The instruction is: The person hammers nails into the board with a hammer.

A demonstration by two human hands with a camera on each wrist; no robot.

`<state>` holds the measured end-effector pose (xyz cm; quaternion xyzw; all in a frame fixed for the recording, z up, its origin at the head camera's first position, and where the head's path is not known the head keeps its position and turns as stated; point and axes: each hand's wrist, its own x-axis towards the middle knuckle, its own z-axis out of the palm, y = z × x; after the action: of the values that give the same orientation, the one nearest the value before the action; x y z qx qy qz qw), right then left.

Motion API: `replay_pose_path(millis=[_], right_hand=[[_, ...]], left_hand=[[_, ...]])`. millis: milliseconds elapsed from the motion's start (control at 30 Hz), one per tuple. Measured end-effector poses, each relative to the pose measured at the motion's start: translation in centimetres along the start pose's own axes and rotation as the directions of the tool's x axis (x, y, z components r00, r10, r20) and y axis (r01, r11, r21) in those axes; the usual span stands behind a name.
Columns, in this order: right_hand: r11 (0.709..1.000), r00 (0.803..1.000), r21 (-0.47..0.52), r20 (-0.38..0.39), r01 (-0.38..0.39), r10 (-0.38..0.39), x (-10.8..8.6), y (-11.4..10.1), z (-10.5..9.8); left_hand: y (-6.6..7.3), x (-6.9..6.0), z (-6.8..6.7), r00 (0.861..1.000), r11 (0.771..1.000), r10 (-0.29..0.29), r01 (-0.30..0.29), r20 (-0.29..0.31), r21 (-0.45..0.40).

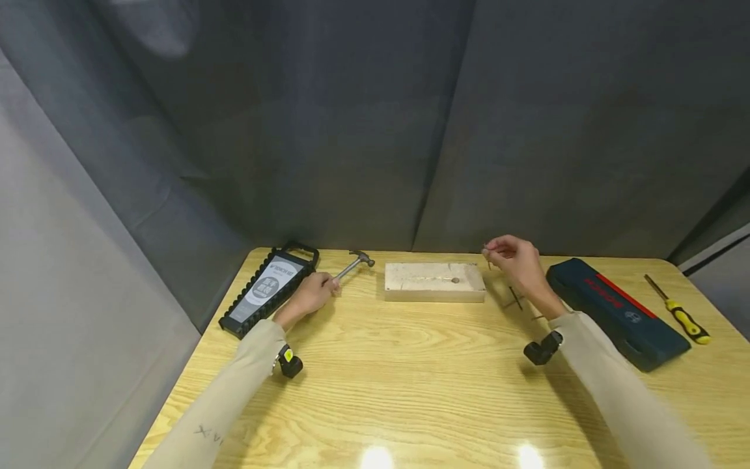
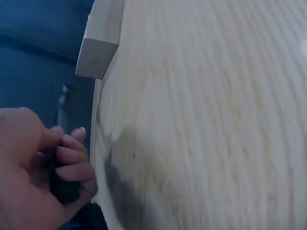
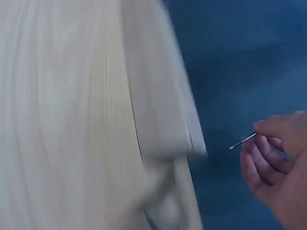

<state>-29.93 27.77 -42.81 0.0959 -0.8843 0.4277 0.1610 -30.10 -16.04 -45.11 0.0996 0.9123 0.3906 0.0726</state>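
A claw hammer (image 1: pixel 362 258) is gripped by its handle in the left hand (image 1: pixel 310 294), its metal head pointing up and right. In the left wrist view the fingers of the left hand (image 2: pixel 45 167) curl round the dark handle. The right hand (image 1: pixel 520 264) pinches a thin nail (image 3: pixel 243 140) between thumb and finger, raised beyond the right end of a pale wooden block (image 1: pixel 433 293). The block lies flat between the hands, with a dark spot on its top; neither hand touches it.
Several loose nails (image 1: pixel 515 298) lie below the right hand. A dark blue case (image 1: pixel 615 316) and a yellow-black screwdriver (image 1: pixel 687 322) are at the right. A black wrench rack (image 1: pixel 266 290) lies beside the left hand. Grey curtain (image 1: pixel 351 130) hangs behind the table (image 1: pixel 363 384).
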Motion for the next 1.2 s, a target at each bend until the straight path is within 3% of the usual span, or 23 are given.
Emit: replay_pose_path(millis=[167,467,700,867,1000,1200], right_hand=[[0.977,0.999,0.210,0.031,-0.027,0.021,-0.1,-2.5,3.9],[0.894,0.995,0.442,0.101,-0.069,0.027,0.0,-4.1,9.3],[0.886,0.995,0.461,0.104,-0.045,-0.004,-0.3,-4.1,10.9],[0.887,0.996,0.461,0.087,-0.011,-0.033,-0.4,-4.5,11.2],[0.891,0.996,0.454,0.073,0.003,-0.041,-0.4,-4.5,11.3],[0.904,0.995,0.428,0.086,0.005,-0.046,-0.2,-4.0,12.0]], left_hand=[[0.9,0.4,0.1,0.995,0.995,0.093,-0.092,-0.035,0.046],[2.5,0.5,0.0,0.990,0.988,0.132,-0.126,-0.059,0.086],[3.5,0.7,0.2,0.981,0.981,0.185,-0.181,-0.063,0.069],[4.6,1.1,0.1,0.958,0.963,0.257,-0.242,-0.129,0.121],[5.3,1.3,-0.1,0.941,0.947,0.304,-0.281,-0.146,0.156],[5.5,1.5,-0.3,0.947,0.950,0.295,-0.275,-0.132,0.150]])
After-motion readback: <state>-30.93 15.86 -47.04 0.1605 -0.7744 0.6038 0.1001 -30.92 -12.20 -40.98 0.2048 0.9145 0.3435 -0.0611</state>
